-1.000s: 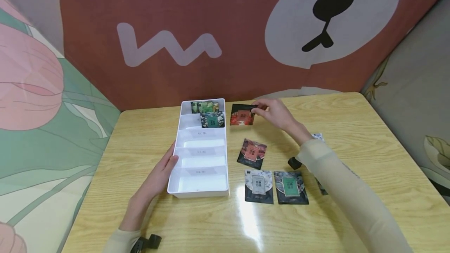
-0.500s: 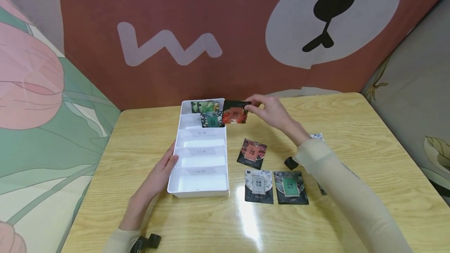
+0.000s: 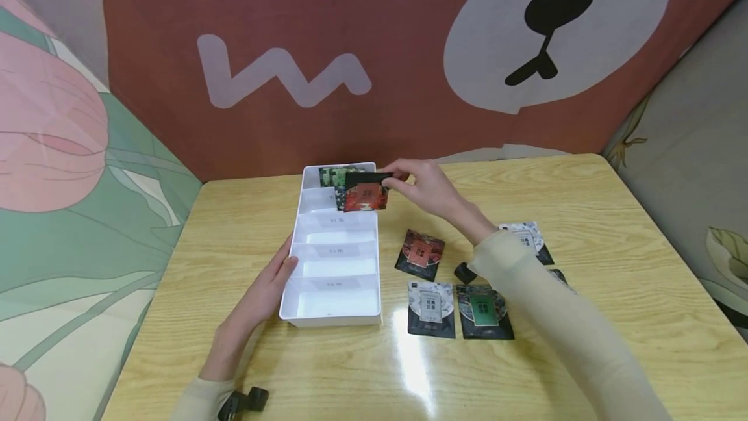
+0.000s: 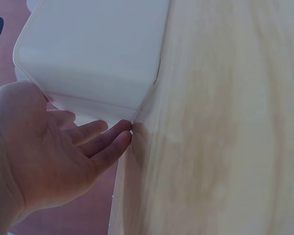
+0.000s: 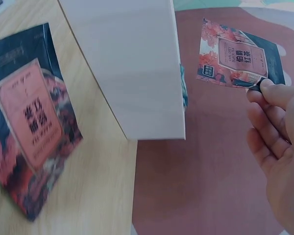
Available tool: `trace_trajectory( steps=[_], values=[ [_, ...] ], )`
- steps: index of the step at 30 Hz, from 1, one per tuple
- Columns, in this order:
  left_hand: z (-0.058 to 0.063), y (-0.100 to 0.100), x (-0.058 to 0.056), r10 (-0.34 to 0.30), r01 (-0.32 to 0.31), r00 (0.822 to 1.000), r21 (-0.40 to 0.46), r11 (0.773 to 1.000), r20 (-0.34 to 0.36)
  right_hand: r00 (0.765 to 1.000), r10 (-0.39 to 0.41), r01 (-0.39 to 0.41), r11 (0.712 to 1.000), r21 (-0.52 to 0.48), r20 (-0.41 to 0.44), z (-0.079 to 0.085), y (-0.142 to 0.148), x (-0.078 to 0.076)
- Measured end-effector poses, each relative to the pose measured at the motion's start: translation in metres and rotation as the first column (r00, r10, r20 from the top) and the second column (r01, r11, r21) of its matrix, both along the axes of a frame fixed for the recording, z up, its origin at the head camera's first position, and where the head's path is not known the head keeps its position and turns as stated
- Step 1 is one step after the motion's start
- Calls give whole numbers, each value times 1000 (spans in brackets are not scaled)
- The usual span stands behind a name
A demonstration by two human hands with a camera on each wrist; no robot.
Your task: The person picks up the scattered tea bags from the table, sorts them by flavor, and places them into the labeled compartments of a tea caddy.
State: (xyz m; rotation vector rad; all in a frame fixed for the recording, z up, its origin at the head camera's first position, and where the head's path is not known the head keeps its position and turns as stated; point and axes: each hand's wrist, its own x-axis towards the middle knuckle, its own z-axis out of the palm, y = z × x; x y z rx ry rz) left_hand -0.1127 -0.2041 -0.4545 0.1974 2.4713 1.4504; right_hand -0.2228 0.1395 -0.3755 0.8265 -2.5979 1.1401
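Note:
My right hand (image 3: 429,190) pinches the top corner of a red and black tea sachet (image 3: 366,196) over the far right part of a white divided box (image 3: 336,318). In the right wrist view the printed sachet (image 5: 241,58) hangs between thumb and fingers, apart from the box wall (image 5: 132,63). A green sachet (image 3: 328,177) lies in the farthest compartment. Another sachet (image 3: 340,200) in the second compartment is mostly hidden behind the held one. My left hand (image 3: 265,288) holds the box's left side, thumb at the rim and fingers along the outer wall.
Right of the box lie a red sachet (image 3: 419,254), a grey-white sachet (image 3: 431,310) and a green-labelled sachet (image 3: 484,312). Another pale sachet (image 3: 528,239) and a partly covered one lie by the right sleeve. The three nearer compartments show bare floors.
My right hand has carried the red and black sachet leftward, from beside the box to above its far compartments. The left hand and the box have stayed in place.

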Motion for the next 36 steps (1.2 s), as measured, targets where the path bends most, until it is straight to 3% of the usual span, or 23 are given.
trace_trajectory(
  steps=[18, 36],
  values=[
    [4, 3, 3, 19, -18, 999, -13, 1000, 27, 995, 98, -98, 995, -12, 0, -15, -38, 7],
    [5, 3, 2, 15, -15, 1000, -14, 1000, 18, 988, 131, -133, 991, 26, 78, -26, -44, 5]
  ],
)
